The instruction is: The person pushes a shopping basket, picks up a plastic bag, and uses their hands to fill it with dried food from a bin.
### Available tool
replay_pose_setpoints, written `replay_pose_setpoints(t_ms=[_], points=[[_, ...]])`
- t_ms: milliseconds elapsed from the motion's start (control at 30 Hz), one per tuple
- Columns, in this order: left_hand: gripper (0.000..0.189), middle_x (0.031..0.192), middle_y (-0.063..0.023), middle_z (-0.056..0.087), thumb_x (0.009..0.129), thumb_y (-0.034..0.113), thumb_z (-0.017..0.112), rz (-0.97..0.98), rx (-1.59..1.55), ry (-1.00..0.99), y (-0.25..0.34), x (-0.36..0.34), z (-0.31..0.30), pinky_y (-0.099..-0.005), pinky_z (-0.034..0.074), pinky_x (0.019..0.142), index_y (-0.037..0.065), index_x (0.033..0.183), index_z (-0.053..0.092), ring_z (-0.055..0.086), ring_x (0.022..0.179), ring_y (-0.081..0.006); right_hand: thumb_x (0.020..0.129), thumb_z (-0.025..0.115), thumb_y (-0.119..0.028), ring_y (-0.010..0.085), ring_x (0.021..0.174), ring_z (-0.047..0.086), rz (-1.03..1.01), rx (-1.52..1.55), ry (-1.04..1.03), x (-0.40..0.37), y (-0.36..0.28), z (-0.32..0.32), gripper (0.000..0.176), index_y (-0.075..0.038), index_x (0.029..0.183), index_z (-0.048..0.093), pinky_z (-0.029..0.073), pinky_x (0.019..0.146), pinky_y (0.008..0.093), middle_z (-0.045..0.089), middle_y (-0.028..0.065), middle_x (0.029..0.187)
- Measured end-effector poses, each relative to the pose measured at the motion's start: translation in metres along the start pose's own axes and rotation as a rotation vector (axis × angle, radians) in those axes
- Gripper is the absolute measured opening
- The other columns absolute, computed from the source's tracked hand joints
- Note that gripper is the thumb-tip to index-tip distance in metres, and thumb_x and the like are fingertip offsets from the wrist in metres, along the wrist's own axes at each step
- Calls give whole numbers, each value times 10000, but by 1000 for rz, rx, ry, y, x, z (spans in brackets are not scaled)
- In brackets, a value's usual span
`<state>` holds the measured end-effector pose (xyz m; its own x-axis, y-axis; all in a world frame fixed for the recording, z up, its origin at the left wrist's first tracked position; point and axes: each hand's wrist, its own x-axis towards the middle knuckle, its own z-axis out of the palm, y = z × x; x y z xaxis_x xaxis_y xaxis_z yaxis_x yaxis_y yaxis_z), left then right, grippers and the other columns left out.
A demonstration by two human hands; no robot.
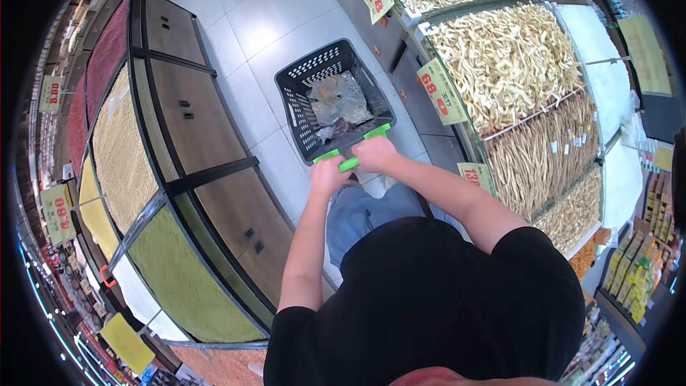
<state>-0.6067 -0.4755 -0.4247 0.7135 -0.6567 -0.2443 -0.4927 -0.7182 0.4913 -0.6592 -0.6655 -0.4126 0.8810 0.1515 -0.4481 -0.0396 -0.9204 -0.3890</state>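
Both of my hands grip the green handle (349, 164) of a black shopping basket (291, 110) in front of me. My left hand (329, 175) is wrapped round the handle's left part, and my right hand (375, 154) closes round it farther right, near the basket's rim. Inside the basket lie clear plastic bags (339, 100) with pale and brownish contents, and a darker bag (337, 129) lies at the near end. What exactly the bags hold is too small to tell.
On the left, bins hold green beans (189, 279), pale grain (121, 150) and red beans (107, 57) above wooden cabinets (187, 111). Bins of dried slices (507, 64) and brown strips (536, 154) stand right, with price signs (439, 91). Tiled floor (257, 21) runs between.
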Motion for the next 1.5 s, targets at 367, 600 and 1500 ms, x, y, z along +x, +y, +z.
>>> replay_pose_setpoints(t_ms=[367, 600, 1500], points=[[222, 836, -161, 731, 762, 334, 722, 127, -63, -111, -66, 112, -54, -508, 571, 749, 127, 843, 730, 715, 821, -375, 778, 693, -348, 335, 812, 735, 102, -89, 19, 106, 8, -60, 254, -112, 870, 716, 594, 737, 471, 733, 125, 832], [221, 807, -183, 707, 764, 322, 719, 131, -143, -117, -88, 161, -94, -520, 552, 726, 103, 796, 708, 692, 784, -412, 756, 714, -347, 338, 789, 730, 105, -105, 49, 159, 16, -90, 252, -113, 845, 696, 593, 717, 473, 729, 108, 827], [256, 745, -110, 678, 967, 257, 613, -151, -1090, -452, -163, 324, -121, -377, 539, 648, 21, 893, 678, 673, 667, -251, 700, 682, -192, 288, 651, 681, -35, 110, 105, 264, 63, -154, 113, -112, 727, 606, 548, 601, 423, 642, 85, 692]])
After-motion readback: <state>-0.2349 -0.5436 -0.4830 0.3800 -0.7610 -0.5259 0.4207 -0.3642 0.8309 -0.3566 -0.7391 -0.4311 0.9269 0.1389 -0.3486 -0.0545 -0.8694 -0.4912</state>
